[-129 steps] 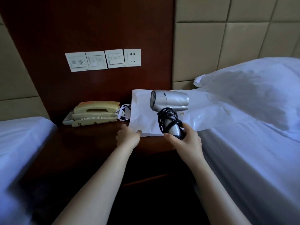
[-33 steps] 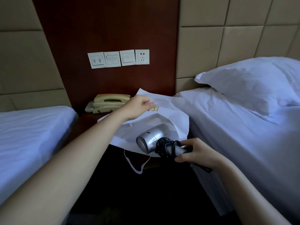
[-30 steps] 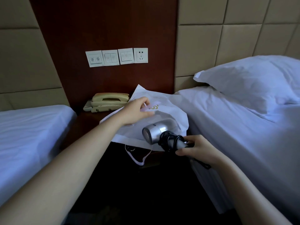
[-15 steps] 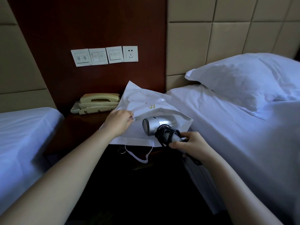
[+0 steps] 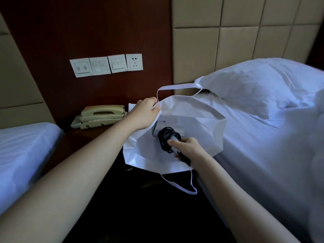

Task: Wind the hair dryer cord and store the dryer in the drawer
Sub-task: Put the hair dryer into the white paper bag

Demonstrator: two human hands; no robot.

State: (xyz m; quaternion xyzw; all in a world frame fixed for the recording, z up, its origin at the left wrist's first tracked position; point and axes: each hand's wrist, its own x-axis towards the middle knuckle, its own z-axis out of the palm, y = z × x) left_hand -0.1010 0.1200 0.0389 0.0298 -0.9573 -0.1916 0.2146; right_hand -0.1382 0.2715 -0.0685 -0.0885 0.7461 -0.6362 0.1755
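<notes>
Right hand (image 5: 187,148) grips the dryer (image 5: 156,128) by its cord-wrapped handle; barrel lies beyond, inside the bag (image 5: 201,127); left hand (image 5: 146,114) pinches its rim.

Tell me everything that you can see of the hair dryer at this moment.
The hair dryer is small, with a silver body, plastic or metal by its look; only one rounded end shows. A black cord is wound in loops round its handle. The right hand grips handle and cord together and holds the dryer at the open mouth of a white bag, whose rim the left hand holds up. The rest is hidden.
</notes>
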